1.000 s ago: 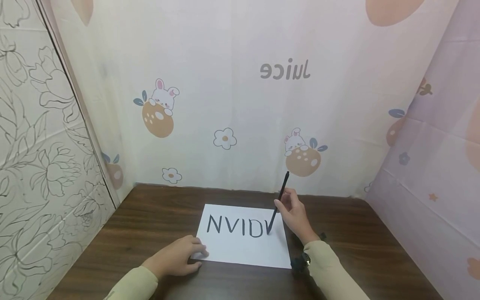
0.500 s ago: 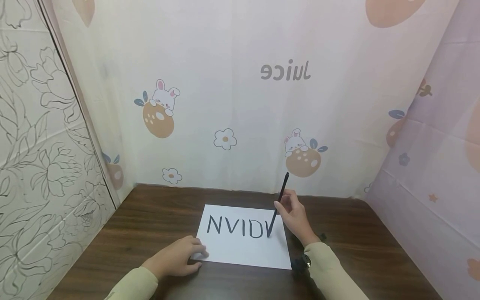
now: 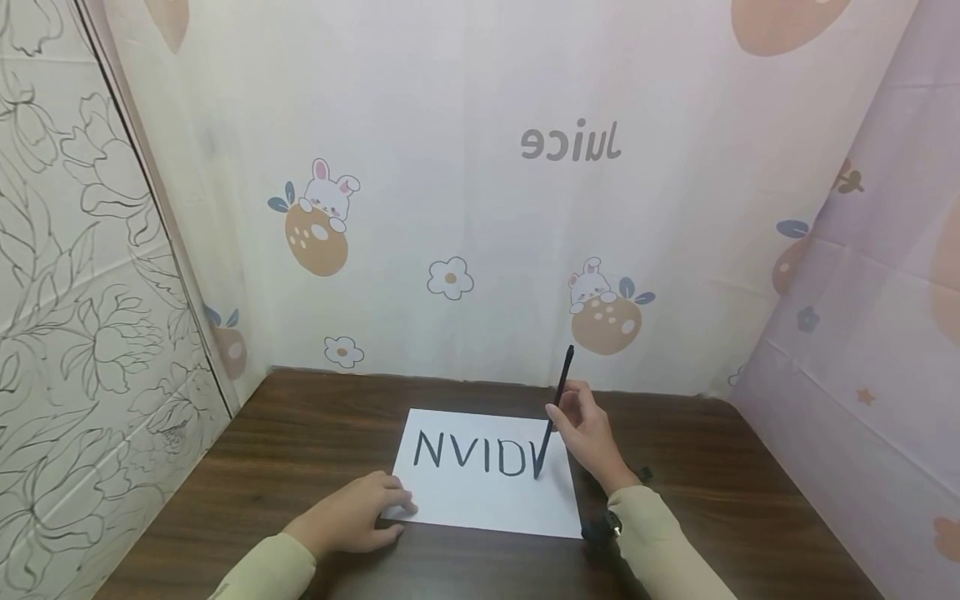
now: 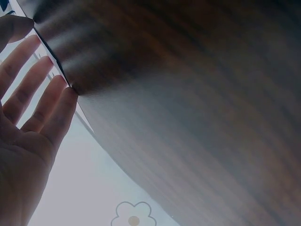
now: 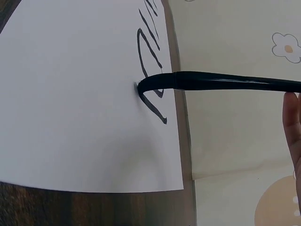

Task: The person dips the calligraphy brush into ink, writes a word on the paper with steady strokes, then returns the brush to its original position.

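A sheet of white paper (image 3: 480, 504) lies on the table with black letters "NVID" and a stroke to their right. My right hand (image 3: 588, 425) pinches a slim black ink brush (image 3: 562, 382), its upper end tilted to the right. In the right wrist view the soft tip of the ink brush (image 5: 225, 81) bends against the paper (image 5: 84, 108), at a slanting stroke; only fingers of my right hand (image 5: 292, 122) show. My left hand (image 3: 358, 514) rests at the lower left corner of the paper. In the left wrist view the fingers of my left hand (image 4: 30, 122) are extended along the paper's edge.
The dark wooden table (image 3: 300, 442) ends at a light printed curtain (image 3: 465, 208) behind the paper. More printed cloth stands at left and right. A dark strap device (image 3: 602, 527) sits at my right wrist.
The tip of the ink brush has slid slightly downward on the paper, lengthening the stroke after the D. Its upper end has shifted a little left. My left hand and the paper stay put.
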`<action>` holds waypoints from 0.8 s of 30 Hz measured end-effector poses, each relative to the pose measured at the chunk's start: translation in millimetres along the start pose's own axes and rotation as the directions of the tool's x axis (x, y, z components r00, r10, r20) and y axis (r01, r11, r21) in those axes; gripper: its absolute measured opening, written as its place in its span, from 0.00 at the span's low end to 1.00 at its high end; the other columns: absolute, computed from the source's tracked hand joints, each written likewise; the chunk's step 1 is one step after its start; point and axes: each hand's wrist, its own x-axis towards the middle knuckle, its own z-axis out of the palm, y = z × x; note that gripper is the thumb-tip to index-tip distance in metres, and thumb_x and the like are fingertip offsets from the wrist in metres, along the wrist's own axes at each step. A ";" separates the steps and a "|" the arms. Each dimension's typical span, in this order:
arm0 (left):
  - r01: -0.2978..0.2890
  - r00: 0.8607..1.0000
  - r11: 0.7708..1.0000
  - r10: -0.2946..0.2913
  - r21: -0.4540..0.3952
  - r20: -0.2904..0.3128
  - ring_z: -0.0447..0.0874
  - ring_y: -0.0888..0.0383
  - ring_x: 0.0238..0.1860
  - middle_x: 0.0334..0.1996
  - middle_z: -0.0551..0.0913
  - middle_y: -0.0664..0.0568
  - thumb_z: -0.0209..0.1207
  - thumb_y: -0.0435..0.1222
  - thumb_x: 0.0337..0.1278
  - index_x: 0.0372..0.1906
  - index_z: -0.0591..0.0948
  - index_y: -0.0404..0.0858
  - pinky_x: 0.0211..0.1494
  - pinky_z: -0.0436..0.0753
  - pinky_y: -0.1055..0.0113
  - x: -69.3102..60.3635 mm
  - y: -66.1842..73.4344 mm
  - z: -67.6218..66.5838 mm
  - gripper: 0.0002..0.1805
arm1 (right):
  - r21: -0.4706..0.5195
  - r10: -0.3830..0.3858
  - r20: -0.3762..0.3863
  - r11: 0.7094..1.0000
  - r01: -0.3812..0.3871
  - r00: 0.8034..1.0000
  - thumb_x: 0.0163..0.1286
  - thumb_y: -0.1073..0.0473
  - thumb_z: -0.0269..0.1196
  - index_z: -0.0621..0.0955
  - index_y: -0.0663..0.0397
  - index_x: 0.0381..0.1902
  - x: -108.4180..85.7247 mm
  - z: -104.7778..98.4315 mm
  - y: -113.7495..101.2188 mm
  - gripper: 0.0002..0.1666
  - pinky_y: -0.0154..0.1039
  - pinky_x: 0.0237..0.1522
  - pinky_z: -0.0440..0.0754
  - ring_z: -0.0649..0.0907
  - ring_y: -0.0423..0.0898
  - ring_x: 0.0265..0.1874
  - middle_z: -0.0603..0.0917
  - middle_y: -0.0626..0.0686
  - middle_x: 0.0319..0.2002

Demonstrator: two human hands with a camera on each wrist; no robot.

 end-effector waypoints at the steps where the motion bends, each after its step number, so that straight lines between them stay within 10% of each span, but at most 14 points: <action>1: 0.001 1.000 1.000 -0.001 0.000 -0.001 0.79 0.61 0.46 0.43 0.82 0.59 0.68 0.38 0.54 0.45 0.87 0.46 0.49 0.80 0.64 -0.1 0.2 -0.1 0.12 | 0.001 0.000 0.000 1.000 0.000 1.000 0.70 0.64 0.65 0.70 0.48 0.57 0.0 0.1 -0.3 0.23 0.51 0.54 0.80 0.81 0.47 0.42 0.79 0.50 0.38; 19: 0.004 1.000 1.000 -0.004 -0.024 0.012 0.79 0.61 0.46 0.43 0.83 0.59 0.68 0.37 0.54 0.45 0.86 0.45 0.50 0.80 0.63 0.9 0.3 -1.8 0.12 | -0.034 -0.119 -0.042 0.993 0.117 0.992 0.69 0.67 0.65 0.73 0.54 0.56 6.9 -3.8 -2.7 0.21 0.33 0.38 0.80 0.78 0.45 0.34 0.79 0.49 0.35; 24: -0.008 1.000 1.000 0.008 -0.023 0.004 0.79 0.61 0.45 0.43 0.83 0.59 0.68 0.37 0.54 0.45 0.86 0.45 0.49 0.80 0.63 1.1 -0.8 -0.9 0.12 | -0.057 -0.155 -0.050 0.987 0.152 0.987 0.67 0.73 0.64 0.73 0.65 0.54 8.3 -12.1 -38.3 0.20 0.30 0.39 0.80 0.79 0.46 0.34 0.80 0.55 0.33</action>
